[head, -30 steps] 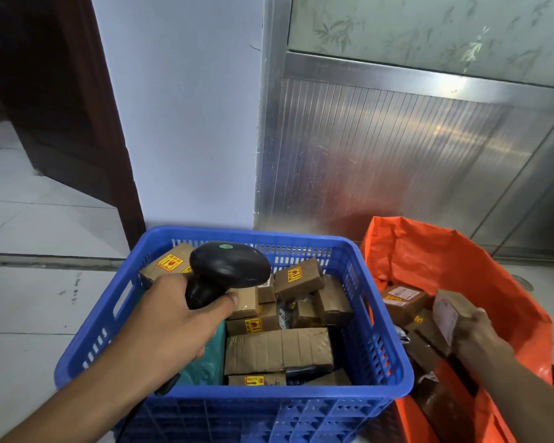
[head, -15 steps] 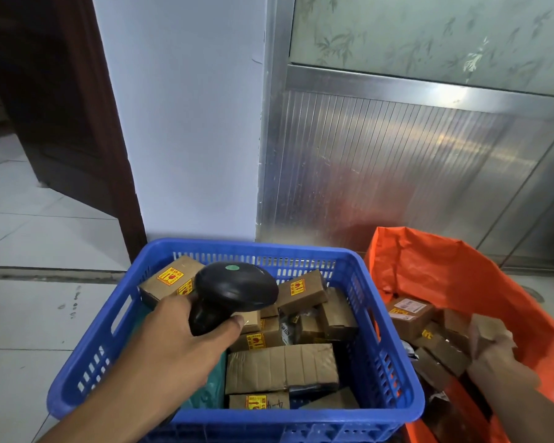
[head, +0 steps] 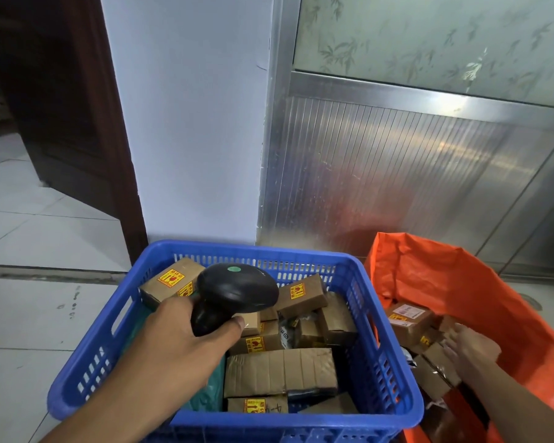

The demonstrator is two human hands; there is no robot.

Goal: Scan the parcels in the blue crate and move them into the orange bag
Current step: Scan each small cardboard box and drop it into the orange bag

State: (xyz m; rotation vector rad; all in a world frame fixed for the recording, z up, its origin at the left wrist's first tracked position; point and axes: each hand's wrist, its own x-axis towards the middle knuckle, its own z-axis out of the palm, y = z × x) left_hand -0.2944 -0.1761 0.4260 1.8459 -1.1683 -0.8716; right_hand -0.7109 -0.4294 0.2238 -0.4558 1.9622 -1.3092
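left hand (head: 179, 346) grips the black barcode scanner (head: 234, 292) over the blue crate (head: 381, 372), cardboard parcels (head: 280, 372) piled under it. right hand (head: 470, 350) lies fingers spread, blurry, over the boxes (head: 408, 321) inside the orange bag (head: 461, 282)

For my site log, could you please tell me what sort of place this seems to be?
Probably a small parcel sorting spot indoors, set up on a tiled floor. A blue crate of taped cardboard parcels stands beside an orange bag, and the left hand grips a black barcode scanner.
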